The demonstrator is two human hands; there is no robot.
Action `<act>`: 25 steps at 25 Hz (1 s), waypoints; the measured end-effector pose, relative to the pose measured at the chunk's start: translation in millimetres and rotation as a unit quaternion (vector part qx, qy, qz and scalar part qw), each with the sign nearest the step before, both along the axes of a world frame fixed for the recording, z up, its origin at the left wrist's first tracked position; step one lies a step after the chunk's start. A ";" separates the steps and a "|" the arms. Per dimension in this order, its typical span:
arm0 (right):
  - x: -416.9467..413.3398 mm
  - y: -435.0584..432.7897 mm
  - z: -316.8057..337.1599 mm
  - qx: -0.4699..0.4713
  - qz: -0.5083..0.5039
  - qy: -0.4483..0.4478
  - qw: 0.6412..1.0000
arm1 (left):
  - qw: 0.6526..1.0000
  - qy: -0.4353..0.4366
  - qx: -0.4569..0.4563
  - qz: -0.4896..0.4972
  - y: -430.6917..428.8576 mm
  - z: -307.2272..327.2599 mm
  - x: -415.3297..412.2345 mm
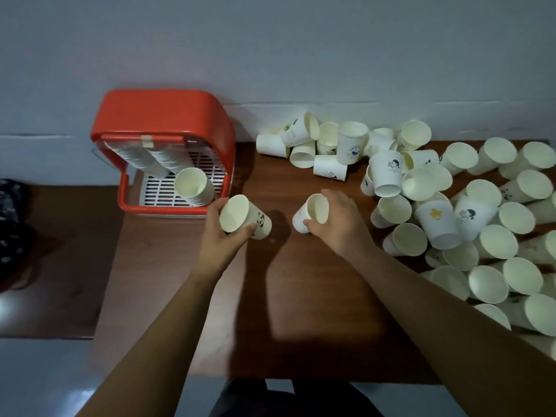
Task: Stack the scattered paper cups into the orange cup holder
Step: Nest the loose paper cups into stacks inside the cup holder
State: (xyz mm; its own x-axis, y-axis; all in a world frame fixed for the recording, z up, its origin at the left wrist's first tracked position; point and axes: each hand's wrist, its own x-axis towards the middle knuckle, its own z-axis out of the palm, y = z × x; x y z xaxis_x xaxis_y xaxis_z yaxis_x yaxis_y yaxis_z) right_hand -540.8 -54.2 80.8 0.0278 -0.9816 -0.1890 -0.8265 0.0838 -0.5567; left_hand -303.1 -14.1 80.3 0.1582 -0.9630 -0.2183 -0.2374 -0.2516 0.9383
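- While both hands are held over the brown surface point(301, 284), one paper cup is gripped in each.
- A panda cup point(245, 216) is held by the left hand point(218, 239); its fingers point(214, 207) are curled round the wall just under the rim, with the thumb pressed on the near side, and the open mouth is tilted toward the camera.
- A second cup point(311, 212) is held by the right hand point(338, 225); the fingers point(332, 196) are clamped over its far side and the thumb under its near side, the cup being tilted.
- The two held cups are kept apart from each other, between the holder and the heap; whether either touches the surface cannot be told.
- The orange cup holder point(162, 115) is set at the rear left of the surface, against the wall point(270, 40), just beyond the left hand.
- Stacks of nested cups point(194, 188) are seen inside it, leaning over a white slotted tray point(159, 194).
- A heap of loose cups point(451, 212) is spread over the right side, some upright, some on their sides, several printed.
- A dark patterned cloth point(12, 221) is seen at the left edge.
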 end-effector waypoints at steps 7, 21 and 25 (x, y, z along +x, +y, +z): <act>92.7 6.9 43.2 -0.023 -0.002 -0.063 0.998 | 0.989 -0.098 -0.090 0.064 -14.0 32.9 113.3; 152.4 20.1 51.1 -0.001 -0.085 -0.027 0.996 | 0.943 -0.283 -0.016 -0.173 -100.0 -8.8 141.7; 167.3 -3.9 53.8 -0.024 -0.111 -0.031 0.993 | 0.949 -0.226 0.014 -0.218 -108.3 -21.6 155.0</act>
State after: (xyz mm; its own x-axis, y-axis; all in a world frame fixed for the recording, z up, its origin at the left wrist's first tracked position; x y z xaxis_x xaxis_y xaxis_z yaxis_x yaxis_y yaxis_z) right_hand -373.5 -58.1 134.6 -0.1800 -0.9728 -0.1457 -0.7552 0.2316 -0.6132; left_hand -148.1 -122.5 58.7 -0.1705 -0.9530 -0.2504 -0.7012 -0.0612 0.7103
